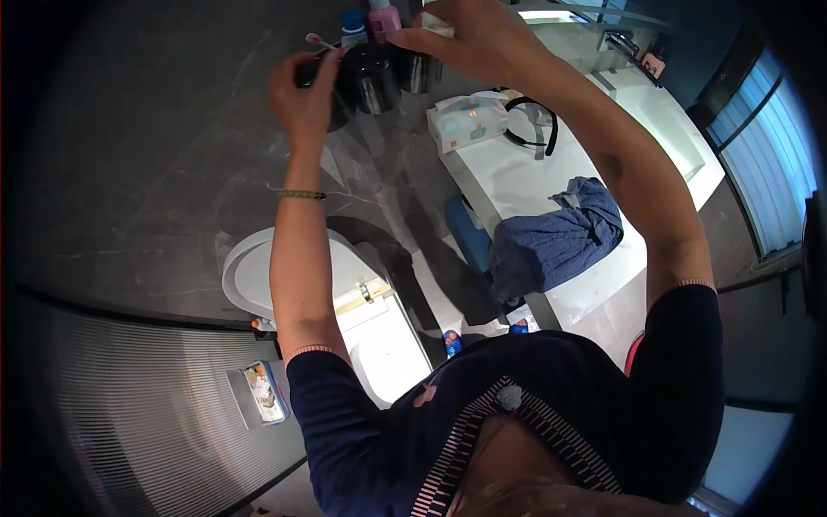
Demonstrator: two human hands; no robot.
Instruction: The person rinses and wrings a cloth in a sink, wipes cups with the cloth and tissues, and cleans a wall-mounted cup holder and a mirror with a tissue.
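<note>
My left hand [297,99] is raised against the dark marbled wall, its fingers curled round a dark, rounded cup-like object [307,69]. A stick with a pink-and-white head [320,40], perhaps a toothbrush, pokes out by its fingertips. Beside that hand is a glossy black cup [375,82], with another black cup [419,73] to its right. Behind them stand a blue-capped bottle [353,30] and a pink bottle [385,21]. My right hand [474,34], fingers bent, grips a white, crumpled piece, tissue or cloth [437,24], above the cups.
A white counter [517,185] with a basin [668,125] and faucet [624,43] lies to the right. On it are a wipes pack [472,123], a black headband [549,129] and a blue towel [560,237]. A toilet [245,267] is below my left arm.
</note>
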